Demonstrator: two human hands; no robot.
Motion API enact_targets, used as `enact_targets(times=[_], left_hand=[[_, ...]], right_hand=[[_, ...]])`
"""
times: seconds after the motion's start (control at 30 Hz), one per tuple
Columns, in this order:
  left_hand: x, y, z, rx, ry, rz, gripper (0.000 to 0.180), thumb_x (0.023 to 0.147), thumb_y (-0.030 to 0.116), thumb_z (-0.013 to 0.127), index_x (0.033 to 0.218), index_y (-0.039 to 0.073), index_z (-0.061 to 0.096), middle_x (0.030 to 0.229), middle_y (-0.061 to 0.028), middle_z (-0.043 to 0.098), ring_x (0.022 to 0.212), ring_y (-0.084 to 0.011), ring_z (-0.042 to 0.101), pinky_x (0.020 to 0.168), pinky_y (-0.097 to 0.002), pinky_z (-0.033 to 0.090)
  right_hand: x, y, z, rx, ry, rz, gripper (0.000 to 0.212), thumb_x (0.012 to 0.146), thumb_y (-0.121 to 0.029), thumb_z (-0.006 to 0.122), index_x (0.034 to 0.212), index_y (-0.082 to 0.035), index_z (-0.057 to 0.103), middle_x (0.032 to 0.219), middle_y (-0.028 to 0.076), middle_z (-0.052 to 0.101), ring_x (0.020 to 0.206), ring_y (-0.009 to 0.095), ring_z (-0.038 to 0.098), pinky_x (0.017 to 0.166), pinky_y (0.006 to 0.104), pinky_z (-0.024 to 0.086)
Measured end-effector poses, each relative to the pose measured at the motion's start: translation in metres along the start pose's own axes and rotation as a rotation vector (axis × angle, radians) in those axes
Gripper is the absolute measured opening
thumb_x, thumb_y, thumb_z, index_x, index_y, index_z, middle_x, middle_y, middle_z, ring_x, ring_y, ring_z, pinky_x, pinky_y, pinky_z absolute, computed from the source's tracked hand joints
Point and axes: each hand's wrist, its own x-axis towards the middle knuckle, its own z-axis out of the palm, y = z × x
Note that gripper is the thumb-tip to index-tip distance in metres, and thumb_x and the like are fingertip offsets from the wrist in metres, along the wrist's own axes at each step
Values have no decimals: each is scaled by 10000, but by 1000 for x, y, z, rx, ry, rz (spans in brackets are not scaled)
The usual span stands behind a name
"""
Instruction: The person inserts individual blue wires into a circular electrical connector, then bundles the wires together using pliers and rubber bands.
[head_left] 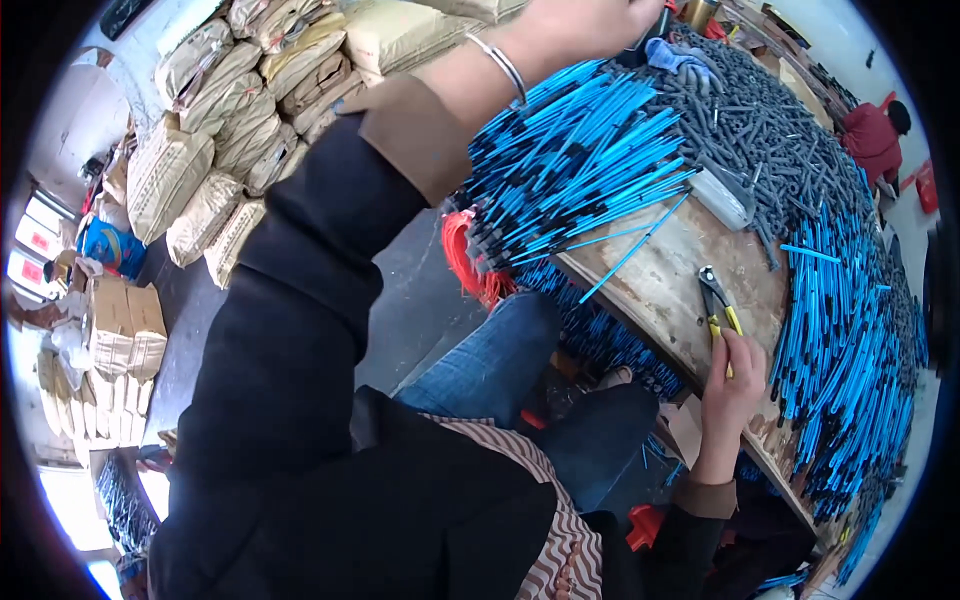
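Observation:
My right hand [735,375] is closed round the yellow handles of a pair of end-cutting pincers [711,287], whose dark jaws rest over the wooden tabletop [660,265]. Stretched far forward, my left hand [590,22] is cut by the upper edge; its fingers are mostly out of sight, so their grip is unclear. Close below it lies a big heap of thin blue rods [590,140] with black ends. A crumpled blue-grey cloth or glove [680,62] lies beside a heap of grey ribbed plugs [760,120]. Two loose blue rods [635,250] cross the table edge.
A clear plastic container [722,198] lies against the grey heap. More blue rods [840,360] cover the table's right side. Red strapping [468,265] hangs beside the table. Stacked sacks [230,110] and cartons [125,320] stand at left. Another person [873,135] in red is at far right.

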Motion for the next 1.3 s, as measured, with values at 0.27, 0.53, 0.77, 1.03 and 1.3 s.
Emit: enact_targets(times=[0.27, 0.53, 0.77, 1.03, 1.3], left_hand=[[-146, -77, -152, -366, 350, -398, 156, 856, 119, 591, 973, 16, 583, 882, -85, 644, 785, -179, 609, 710, -312, 480], [-383, -86, -118, -702, 152, -1603, 158, 872, 77, 554, 1009, 10, 515, 824, -52, 618, 758, -117, 586, 672, -238, 466], [-430, -70, -81, -952, -8, -1871, 165, 867, 99, 568, 999, 14, 516, 820, -53, 618, 746, -117, 585, 668, -247, 473], [-412, -55, -27, -1130, -216, -1608, 146, 860, 117, 581, 938, -2, 551, 829, -54, 617, 748, -104, 580, 673, -251, 475], [-364, -12, -36, -1811, -120, -1860, 211, 888, 173, 538, 963, -18, 588, 707, -85, 623, 637, -165, 600, 632, -262, 482]], right_hand=[[-23, -107, 144, 753, -465, 109, 106, 794, -59, 639, 853, 26, 659, 767, 124, 631, 665, 206, 608, 616, 274, 461], [7, -85, 349, 507, -497, 104, 249, 799, -135, 641, 1025, -31, 638, 881, 147, 655, 796, 251, 620, 712, 320, 476], [19, -78, 402, 225, -457, -148, 244, 809, -149, 627, 1015, -19, 638, 880, 161, 651, 813, 308, 612, 736, 355, 473], [11, -84, 347, 138, -371, -84, 185, 826, -148, 605, 935, 1, 620, 811, 168, 627, 789, 306, 610, 697, 353, 469], [-52, -197, 168, 437, -798, -295, 70, 790, -98, 620, 792, -41, 578, 750, 131, 569, 636, 311, 579, 568, 379, 474]])
